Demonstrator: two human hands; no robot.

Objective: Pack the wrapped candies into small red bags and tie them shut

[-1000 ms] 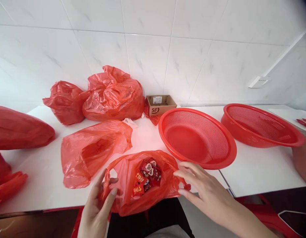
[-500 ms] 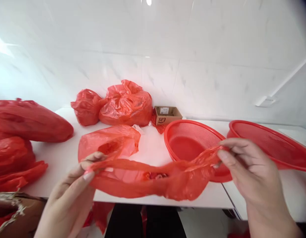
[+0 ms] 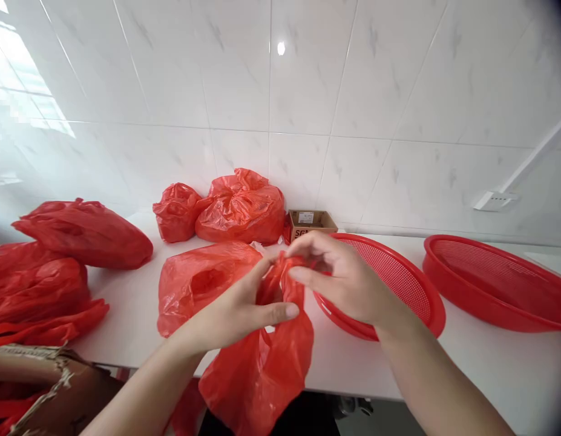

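Observation:
A thin red plastic bag (image 3: 262, 375) hangs between my hands over the table's front edge, its top gathered. My left hand (image 3: 244, 309) is closed on the gathered plastic, thumb across the front. From the right, my right hand (image 3: 334, 272) pinches the top of the same bag between thumb and fingers. What lies inside the bag cannot be made out. Just behind my left hand, another red plastic bag (image 3: 184, 278) lies crumpled on the white table (image 3: 348, 369). Close behind my right hand sits a round red mesh basket (image 3: 393, 266).
A second red basket (image 3: 498, 278) stands at the right. Full red bags (image 3: 244, 209) and a small cardboard box (image 3: 313, 223) line the wall. More red bags (image 3: 89, 233) pile up at the left, above a torn carton (image 3: 80, 387) by the table's front edge.
My hands were apart, stretching the bag's mouth sideways between them. Now they are together, the bag's top is bunched up and its body hangs down. The view has tilted upward.

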